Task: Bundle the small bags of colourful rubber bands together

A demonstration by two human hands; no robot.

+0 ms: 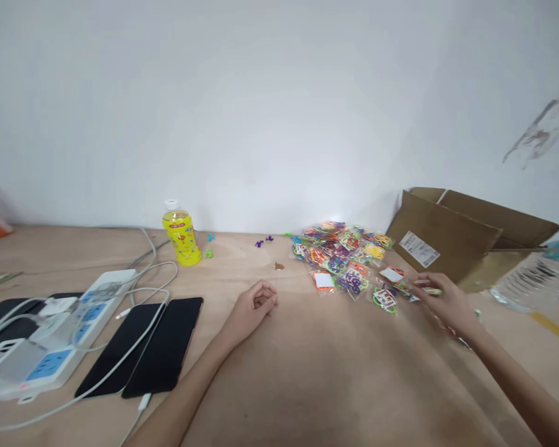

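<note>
My left hand (255, 305) rests on the wooden table with its fingers loosely curled in, and nothing shows inside it. At the right, my right hand (447, 304) has its thumb and fingers closed on a small clear plastic packet (429, 290) with green and white in it, partly hidden by the fingers. Just left of that hand lies a packet with an orange piece and a white card (392, 274). A packet with green and white pieces (384, 299) is in front of it. Behind them is a heap of colourful plastic packets (342, 251) against the wall.
An open cardboard box (442, 239) leans at the right, beside clear plastic wrap (533, 282). A yellow bottle (182, 237) stands at the back left. Small purple pieces (259, 243) lie near the wall. Left are two dark phones (163, 347), a power strip (86, 329) and white cables.
</note>
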